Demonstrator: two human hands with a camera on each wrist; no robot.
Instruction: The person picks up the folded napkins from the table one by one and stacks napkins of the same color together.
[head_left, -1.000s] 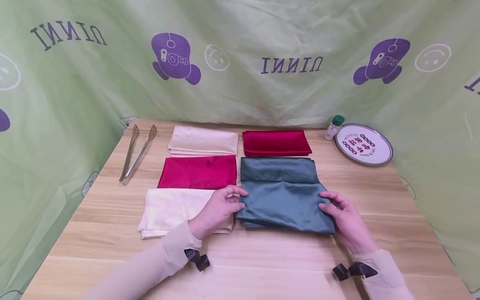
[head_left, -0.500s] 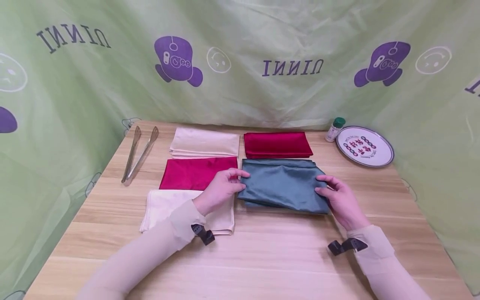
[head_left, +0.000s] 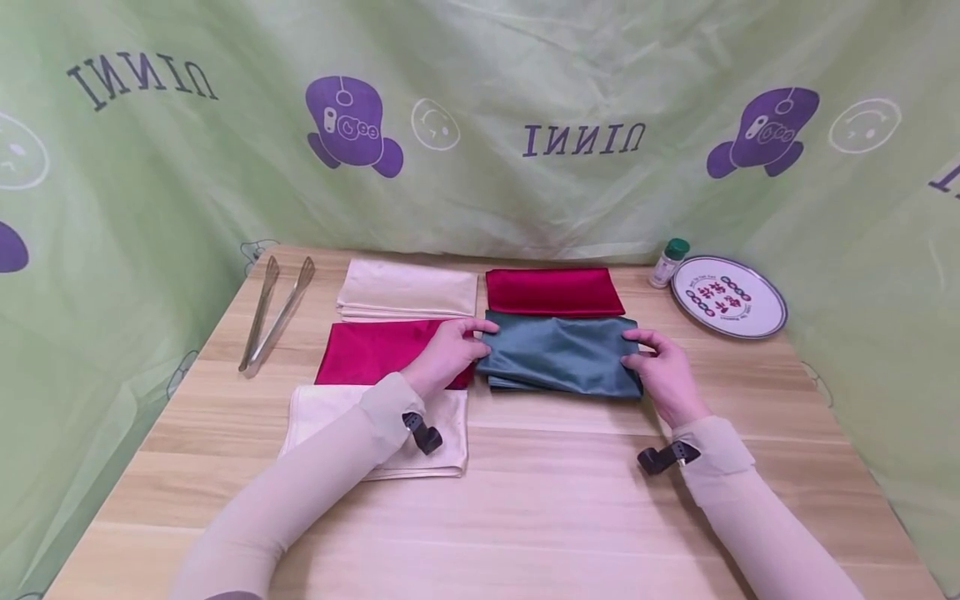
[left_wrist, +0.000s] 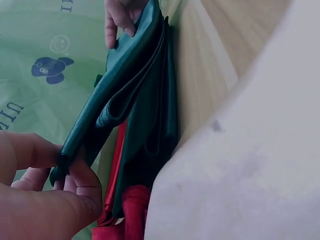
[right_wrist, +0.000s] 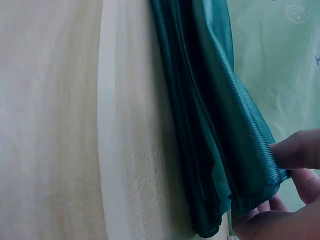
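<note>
A teal satin cloth (head_left: 558,354), folded in layers, lies right of the middle of the table. My left hand (head_left: 450,354) pinches its left end between thumb and fingers, while my right hand (head_left: 663,375) pinches the right end. In the left wrist view the upper layer of the teal cloth (left_wrist: 115,80) is raised off the layers below. The right wrist view shows thumb and fingers of my right hand (right_wrist: 295,175) at the corner of the folded edge. Under my left hand and forearm lie a crimson folded cloth (head_left: 375,350) and a cream folded cloth (head_left: 322,412).
A pale pink folded cloth (head_left: 408,287) and a dark red one (head_left: 555,292) lie along the back. Metal tongs (head_left: 273,317) are at the left. A green-capped shaker (head_left: 667,265) and a printed plate (head_left: 729,297) stand back right on the wooden table (head_left: 562,533).
Both hands have moved away from me, carrying the teal cloth's near edge toward the back. The cloth now covers a shallower strip, its far folded band hidden under the raised layer.
</note>
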